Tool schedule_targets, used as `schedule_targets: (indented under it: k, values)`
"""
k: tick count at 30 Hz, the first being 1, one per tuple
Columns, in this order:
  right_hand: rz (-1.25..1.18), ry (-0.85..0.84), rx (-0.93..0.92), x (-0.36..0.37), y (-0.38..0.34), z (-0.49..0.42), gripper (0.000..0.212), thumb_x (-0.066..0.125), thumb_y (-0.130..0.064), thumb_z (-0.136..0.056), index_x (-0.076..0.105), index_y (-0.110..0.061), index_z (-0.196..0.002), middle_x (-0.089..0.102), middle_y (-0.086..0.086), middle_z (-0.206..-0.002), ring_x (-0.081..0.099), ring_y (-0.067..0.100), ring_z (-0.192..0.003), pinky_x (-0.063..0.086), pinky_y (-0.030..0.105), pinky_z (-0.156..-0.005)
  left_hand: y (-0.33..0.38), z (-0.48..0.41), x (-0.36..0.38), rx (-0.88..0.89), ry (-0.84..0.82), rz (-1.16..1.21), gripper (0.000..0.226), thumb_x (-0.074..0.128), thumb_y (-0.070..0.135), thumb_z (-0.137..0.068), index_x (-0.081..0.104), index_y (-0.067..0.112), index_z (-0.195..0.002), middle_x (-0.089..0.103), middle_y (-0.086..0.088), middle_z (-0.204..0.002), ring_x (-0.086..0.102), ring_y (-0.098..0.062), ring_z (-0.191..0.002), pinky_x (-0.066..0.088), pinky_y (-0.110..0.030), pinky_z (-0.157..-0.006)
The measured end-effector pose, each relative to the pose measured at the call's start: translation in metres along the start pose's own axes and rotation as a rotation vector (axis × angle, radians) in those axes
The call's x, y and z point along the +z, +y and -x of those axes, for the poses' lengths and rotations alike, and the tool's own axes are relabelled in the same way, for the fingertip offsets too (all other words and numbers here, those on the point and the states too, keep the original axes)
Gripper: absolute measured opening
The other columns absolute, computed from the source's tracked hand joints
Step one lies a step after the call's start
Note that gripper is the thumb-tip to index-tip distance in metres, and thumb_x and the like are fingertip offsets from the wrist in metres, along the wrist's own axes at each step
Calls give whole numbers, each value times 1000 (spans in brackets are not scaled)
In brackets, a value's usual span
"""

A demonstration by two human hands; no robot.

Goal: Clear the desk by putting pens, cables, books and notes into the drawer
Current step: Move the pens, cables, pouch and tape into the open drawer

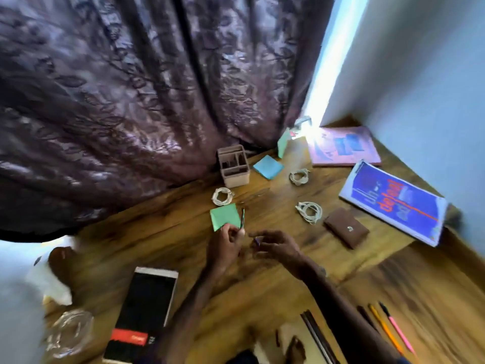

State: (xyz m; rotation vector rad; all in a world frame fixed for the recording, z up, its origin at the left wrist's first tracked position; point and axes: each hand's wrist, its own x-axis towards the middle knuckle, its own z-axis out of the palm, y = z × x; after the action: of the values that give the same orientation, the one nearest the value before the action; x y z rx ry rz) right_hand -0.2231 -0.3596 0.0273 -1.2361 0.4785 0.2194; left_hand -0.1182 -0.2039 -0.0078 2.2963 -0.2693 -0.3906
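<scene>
Fingers (237,232) of left hand (223,246): pinching thin dark pen (243,219), held upright just beside green note pad (225,216) on bench (262,290). Right hand (278,246): fingers curled by small purple item (257,241); grip unclear, blurred. Coiled cable (222,196) just beyond green pad. Blue book (393,203), pink book (343,147): far right of bench. Loose pens (388,329): near right.

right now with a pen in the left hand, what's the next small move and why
Probably carry the pen that the left hand pinches down to join the other pens lying at lower right. It is held up beside the green note, while cables wait on the desk. The right hand curls near a small dark piece, too blurred to name.
</scene>
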Motion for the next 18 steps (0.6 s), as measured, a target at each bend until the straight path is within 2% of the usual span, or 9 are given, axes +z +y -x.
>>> schedule_targets:
  k: [4, 6, 7, 8, 9, 11, 13, 16, 18]
  values:
    - [-4, 122, -53, -52, 14, 41, 24, 67, -12, -94, 70, -1, -116, 74, 16, -94, 70, 20, -81, 58, 30, -72, 47, 32, 37, 51, -112, -37, 18, 71, 41, -90, 69, 22, -90, 74, 4, -86, 70, -16, -79, 56, -30, -71]
    - [-54, 191, -74, -80, 19, 67, 23, 64, -12, -96, 68, 3, -113, 73, 17, -90, 69, 19, -73, 58, 28, -67, 69, 52, 58, 55, -165, -65, 21, 72, 39, -90, 72, 19, -92, 71, 6, -85, 66, -11, -77, 49, -16, -65]
    - [-81, 246, -67, -93, 22, 80, 22, 62, -11, -97, 67, 5, -111, 71, 14, -85, 67, 16, -67, 56, 25, -61, 80, 62, 69, 57, -193, -73, 21, 72, 38, -90, 73, 16, -92, 70, 8, -82, 65, -10, -75, 43, -7, -60]
    - [-85, 314, -58, -107, 26, 92, 21, 63, -13, -97, 67, 5, -108, 68, 10, -80, 64, 12, -62, 52, 21, -56, 89, 71, 81, 66, -225, -64, 22, 73, 37, -90, 74, 14, -91, 70, 8, -80, 66, -10, -74, 41, -4, -58]
    - [-78, 388, -47, -119, 31, 101, 22, 65, -17, -97, 69, 3, -106, 66, 6, -76, 60, 10, -59, 49, 20, -53, 94, 78, 92, 66, -264, -40, 23, 73, 37, -90, 75, 14, -90, 72, 8, -79, 69, -12, -74, 45, -6, -60]
    - [-43, 527, -60, -150, 42, 123, 25, 70, -26, -94, 75, -3, -101, 65, 0, -75, 56, 8, -59, 46, 20, -52, 108, 95, 120, 59, -352, 1, 21, 72, 39, -89, 73, 18, -88, 76, 4, -79, 74, -17, -74, 61, -31, -67]
    - [-56, 604, -72, -177, 55, 147, 23, 69, -26, -95, 76, -5, -96, 67, 0, -76, 57, 6, -58, 47, 19, -54, 122, 113, 148, 47, -441, 15, 18, 71, 35, -91, 69, 17, -89, 77, 0, -82, 74, -17, -70, 63, -44, -66]
    - [-122, 651, -26, -208, 73, 183, 21, 61, -24, -100, 73, -8, -96, 70, 0, -76, 60, 4, -55, 49, 19, -51, 139, 136, 188, 105, -537, 3, 19, 71, 29, -92, 68, 11, -90, 77, -4, -78, 70, -17, -59, 62, -49, -63]
    - [-141, 698, -24, -224, 87, 205, 23, 58, -25, -101, 73, -8, -97, 70, 1, -75, 59, 7, -53, 47, 21, -48, 155, 154, 212, 140, -605, -7, 17, 73, 25, -92, 69, 8, -90, 77, -6, -78, 69, -17, -59, 63, -46, -62]
